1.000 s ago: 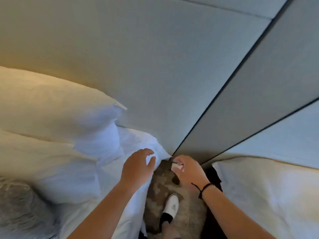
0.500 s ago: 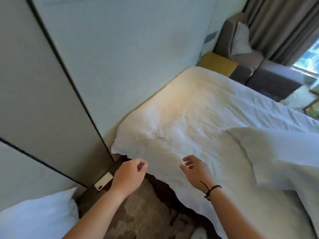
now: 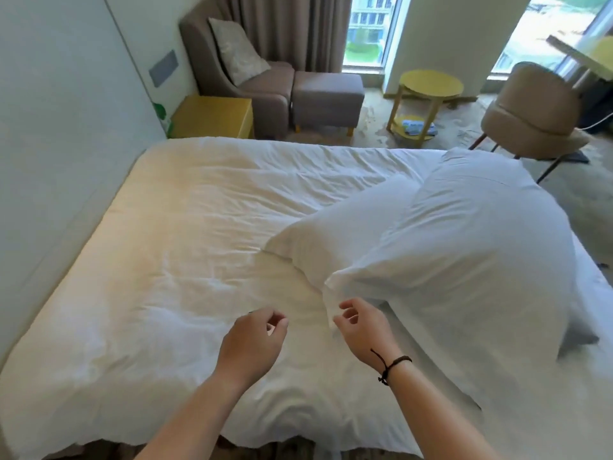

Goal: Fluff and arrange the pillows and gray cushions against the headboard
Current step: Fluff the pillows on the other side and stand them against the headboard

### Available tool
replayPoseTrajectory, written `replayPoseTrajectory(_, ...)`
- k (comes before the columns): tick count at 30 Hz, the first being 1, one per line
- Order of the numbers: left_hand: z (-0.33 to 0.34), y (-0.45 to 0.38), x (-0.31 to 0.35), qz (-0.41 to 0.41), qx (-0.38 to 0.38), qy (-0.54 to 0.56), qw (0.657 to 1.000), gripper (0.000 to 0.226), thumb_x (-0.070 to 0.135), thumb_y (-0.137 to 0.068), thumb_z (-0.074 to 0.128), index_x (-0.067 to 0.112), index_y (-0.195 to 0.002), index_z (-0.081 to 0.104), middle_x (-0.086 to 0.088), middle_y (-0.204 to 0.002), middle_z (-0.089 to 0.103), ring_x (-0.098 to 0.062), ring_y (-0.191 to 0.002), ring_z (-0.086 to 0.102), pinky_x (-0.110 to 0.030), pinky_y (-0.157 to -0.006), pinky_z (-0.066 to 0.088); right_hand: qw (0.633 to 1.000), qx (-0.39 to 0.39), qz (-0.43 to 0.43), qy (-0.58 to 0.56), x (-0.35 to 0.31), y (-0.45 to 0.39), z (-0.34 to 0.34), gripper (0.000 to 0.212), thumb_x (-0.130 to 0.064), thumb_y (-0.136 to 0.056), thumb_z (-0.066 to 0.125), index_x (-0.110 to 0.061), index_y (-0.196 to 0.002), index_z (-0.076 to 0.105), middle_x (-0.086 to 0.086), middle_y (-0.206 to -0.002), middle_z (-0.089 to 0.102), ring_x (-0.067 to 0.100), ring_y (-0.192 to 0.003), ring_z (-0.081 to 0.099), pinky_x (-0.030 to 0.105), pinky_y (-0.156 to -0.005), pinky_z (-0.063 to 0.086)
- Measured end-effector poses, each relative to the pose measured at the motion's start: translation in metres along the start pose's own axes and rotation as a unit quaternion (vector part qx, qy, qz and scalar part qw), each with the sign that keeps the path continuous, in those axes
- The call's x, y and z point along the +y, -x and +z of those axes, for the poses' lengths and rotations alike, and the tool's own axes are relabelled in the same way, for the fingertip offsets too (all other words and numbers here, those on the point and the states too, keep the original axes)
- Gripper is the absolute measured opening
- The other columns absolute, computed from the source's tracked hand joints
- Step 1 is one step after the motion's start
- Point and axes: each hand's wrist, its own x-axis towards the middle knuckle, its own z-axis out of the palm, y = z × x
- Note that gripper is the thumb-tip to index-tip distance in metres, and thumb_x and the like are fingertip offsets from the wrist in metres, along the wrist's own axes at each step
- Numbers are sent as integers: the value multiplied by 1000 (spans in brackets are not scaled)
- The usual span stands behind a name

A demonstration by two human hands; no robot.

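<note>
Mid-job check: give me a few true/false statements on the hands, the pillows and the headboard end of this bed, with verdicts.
1. Both hands hold nothing. True: left hand and right hand hover over the duvet, fingers loosely curled.
2. Two white pillows lie stacked on the bed's right part. True.
3. The pillows lean on the headboard. False: they lie far from it.
4. A gray cushion sits on the bed. False: it is on the armchair.

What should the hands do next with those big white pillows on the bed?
Probably the right hand should close on the near pillow's corner, just beside its fingers. Both hands hold nothing, and the two pillows lie far from the headboard.
</note>
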Motion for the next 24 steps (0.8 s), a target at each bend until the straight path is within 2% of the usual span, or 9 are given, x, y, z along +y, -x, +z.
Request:
replayPoseTrajectory(4,32,-39,33,60,-43,-9,997,12,48,-85,54,41,-80,63,22,-80,65,4,-81,60,-30,-70,52,998,37,45,-27,26,0,-23,27,-39,-89,60,-28,-113,58,-13,-100,60,4,-92,56,22,-79,47)
replayPoseTrajectory(8,67,-69,71,127,-108,-9,986,9,43,-85,56,39,-84,64,16,-80,66,-3,-79,60,-34,-73,53,989,95,109,-24,55,27,-60,27,-40,-88,61,-29,-113,58,-13,-102,59,6,-94,57,27,-85,49)
replayPoseTrajectory(11,95,-84,109,175,-141,16,974,7,44,-86,58,41,-90,63,15,-92,66,-3,-84,60,-29,-71,47,977,146,153,-7,77,45,-102,28,-42,-87,63,-31,-112,58,-13,-103,60,6,-93,58,27,-83,49)
replayPoseTrajectory(15,126,-92,150,229,-153,11,961,17,47,-86,57,41,-101,64,16,-94,62,-1,-82,56,-20,-67,39,958,216,188,4,103,55,-149,29,-41,-87,63,-28,-113,59,-11,-102,62,9,-93,59,31,-84,51)
replayPoseTrajectory(20,150,-109,170,234,-180,1,956,24,45,-87,58,37,-109,63,16,-106,57,-9,-100,58,-33,-88,48,952,228,205,-16,134,44,-174,33,-41,-87,64,-29,-117,57,-6,-112,63,12,-99,58,31,-87,49)
replayPoseTrajectory(24,168,-141,185,227,-162,-16,960,22,38,-89,59,33,-110,65,8,-115,60,-12,-103,59,-34,-91,47,958,214,193,-7,163,19,-201,40,-39,-88,64,-25,-125,55,-2,-126,60,16,-113,56,30,-93,44)
